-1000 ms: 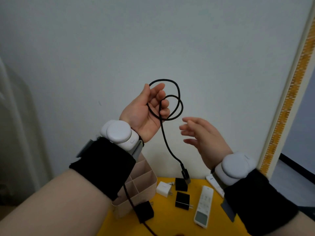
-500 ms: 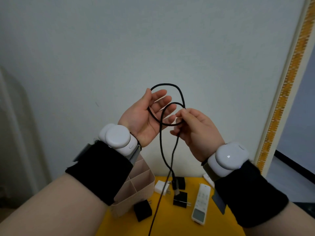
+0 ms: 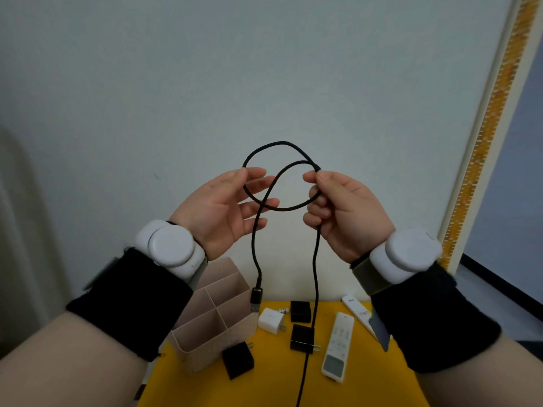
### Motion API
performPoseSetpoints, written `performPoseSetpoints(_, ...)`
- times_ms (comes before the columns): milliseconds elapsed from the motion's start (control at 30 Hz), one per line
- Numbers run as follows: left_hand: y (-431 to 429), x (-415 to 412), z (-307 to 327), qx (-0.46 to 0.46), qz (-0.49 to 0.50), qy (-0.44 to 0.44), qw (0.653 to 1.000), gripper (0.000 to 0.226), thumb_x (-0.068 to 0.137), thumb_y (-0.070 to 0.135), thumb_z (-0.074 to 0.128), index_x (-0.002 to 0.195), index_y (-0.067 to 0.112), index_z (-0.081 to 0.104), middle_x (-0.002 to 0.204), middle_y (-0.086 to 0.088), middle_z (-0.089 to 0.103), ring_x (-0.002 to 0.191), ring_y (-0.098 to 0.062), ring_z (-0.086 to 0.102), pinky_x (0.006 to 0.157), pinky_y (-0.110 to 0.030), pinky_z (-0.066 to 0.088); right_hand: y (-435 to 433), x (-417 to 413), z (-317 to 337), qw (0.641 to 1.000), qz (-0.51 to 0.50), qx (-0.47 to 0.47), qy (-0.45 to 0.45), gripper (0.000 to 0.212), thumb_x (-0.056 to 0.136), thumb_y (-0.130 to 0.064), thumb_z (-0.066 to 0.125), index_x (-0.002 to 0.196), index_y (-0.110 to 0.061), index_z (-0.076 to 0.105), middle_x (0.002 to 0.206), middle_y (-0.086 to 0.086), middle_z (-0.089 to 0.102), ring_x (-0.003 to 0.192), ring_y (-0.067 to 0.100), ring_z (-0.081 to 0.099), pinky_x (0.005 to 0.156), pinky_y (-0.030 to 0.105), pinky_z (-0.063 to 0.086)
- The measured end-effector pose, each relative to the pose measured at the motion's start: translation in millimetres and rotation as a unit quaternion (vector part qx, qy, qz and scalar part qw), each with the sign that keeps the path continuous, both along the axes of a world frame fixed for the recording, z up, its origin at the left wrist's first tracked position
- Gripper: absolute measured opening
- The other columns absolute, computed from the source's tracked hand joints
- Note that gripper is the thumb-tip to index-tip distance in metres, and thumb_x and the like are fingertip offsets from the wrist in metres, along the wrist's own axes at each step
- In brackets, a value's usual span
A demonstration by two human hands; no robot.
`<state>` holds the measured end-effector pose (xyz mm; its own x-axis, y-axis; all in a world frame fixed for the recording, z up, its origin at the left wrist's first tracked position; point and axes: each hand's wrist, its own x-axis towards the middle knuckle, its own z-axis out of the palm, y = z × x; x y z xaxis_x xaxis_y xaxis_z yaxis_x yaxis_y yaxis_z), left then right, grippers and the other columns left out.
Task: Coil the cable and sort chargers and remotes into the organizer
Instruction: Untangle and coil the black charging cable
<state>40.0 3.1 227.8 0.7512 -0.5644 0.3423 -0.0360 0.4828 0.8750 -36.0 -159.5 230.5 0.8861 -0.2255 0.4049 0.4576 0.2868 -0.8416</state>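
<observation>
Left hand (image 3: 226, 210): I see the thumb and forefinger pinching the left side of the cable loop; the other fingers are spread out straight.
Right hand (image 3: 343, 212): thumb pressed on top, fingers curled round the cable on the right side of the loop.
Hands: raised in front of the wall, apart, with the loop stretched between them.
Cable (image 3: 277, 143): black, held up in one loop well above the tabletop. It crosses itself by the left fingers.
Plug (image 3: 256, 298): hangs free on the short end, in front of the organizer from my view.
Long end: drops from the right hand past a black charger and runs off the bottom edge.
Organizer (image 3: 202, 361): beige, divided into compartments, at the left of the tabletop (image 3: 264, 386). I see nothing in the compartments that show.
White charger (image 3: 271, 320): on the tabletop just beside the organizer.
Black chargers: three on the tabletop, one at the back (image 3: 300, 311), one in the middle (image 3: 302, 339), one in front of the organizer (image 3: 238, 359).
Remote (image 3: 338, 346): white, lying flat right of the chargers.
Second remote (image 3: 357, 311): white, further back, partly hidden by the right wrist.
</observation>
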Motion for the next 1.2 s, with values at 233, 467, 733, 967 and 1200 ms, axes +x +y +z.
performPoseSetpoints(233, -2, 4, -1, -0.025, -0.014, 0.025, 0.999, 0.025, 0.094, 0.025, 0.043, 0.08, 0.02, 0.063, 0.096, -0.001, 0.073, 0.102, -0.021, 0.067, 0.089, -0.041, 0.051, -4, 5, 2, 0.995, -0.082, -0.06, 0.027, 0.018, 0.091, -0.012, 0.052, 0.079, -0.014, 0.066, 0.067, 0.004, 0.043, 0.044, 0.01, 0.028, 0.042, 0.02, 0.02)
performPoseSetpoints(467, -9, 1, 8, -0.029, 0.01, 0.046, 0.998, 0.043, 0.089, 0.039, 0.049, 0.051, 0.02, 0.049, 0.058, 0.004, 0.056, 0.067, -0.014, 0.061, 0.076, -0.028, 0.05, -9, 11, 8, 0.985, -0.152, -0.065, 0.038, 0.014, 0.09, -0.016, 0.054, 0.082, -0.019, 0.066, 0.071, 0.0, 0.053, 0.05, 0.012, 0.039, 0.045, 0.023, 0.027)
performPoseSetpoints(733, -7, -8, 11, -0.01, -0.021, 0.054, 0.998, 0.031, 0.089, 0.037, 0.048, 0.064, 0.019, 0.048, 0.034, 0.008, 0.026, 0.038, -0.009, 0.032, 0.059, -0.023, 0.047, -5, 13, 1, 0.987, -0.147, -0.01, 0.068, 0.013, 0.091, -0.016, 0.052, 0.081, -0.015, 0.059, 0.072, 0.003, 0.057, 0.06, 0.018, 0.053, 0.051, 0.026, 0.034)
performPoseSetpoints(967, -4, 0, 8, -0.136, -0.039, 0.135, 0.981, 0.035, 0.097, 0.034, 0.036, 0.068, 0.019, 0.049, 0.037, 0.004, 0.026, 0.031, -0.009, 0.021, 0.044, -0.019, 0.034, -2, 16, -10, 0.983, 0.007, 0.168, 0.079, 0.018, 0.093, -0.022, 0.047, 0.076, -0.019, 0.05, 0.068, -0.001, 0.064, 0.075, 0.018, 0.065, 0.077, 0.036, 0.047)
performPoseSetpoints(1200, -2, 6, 5, -0.15, 0.013, 0.149, 0.977, 0.032, 0.098, 0.037, 0.036, 0.074, 0.021, 0.051, 0.041, 0.005, 0.026, 0.034, -0.01, 0.02, 0.045, -0.018, 0.033, -11, 11, -28, 0.954, 0.038, 0.293, 0.048, 0.029, 0.094, -0.031, 0.044, 0.068, -0.02, 0.047, 0.055, -0.005, 0.056, 0.057, 0.014, 0.063, 0.073, 0.033, 0.047)
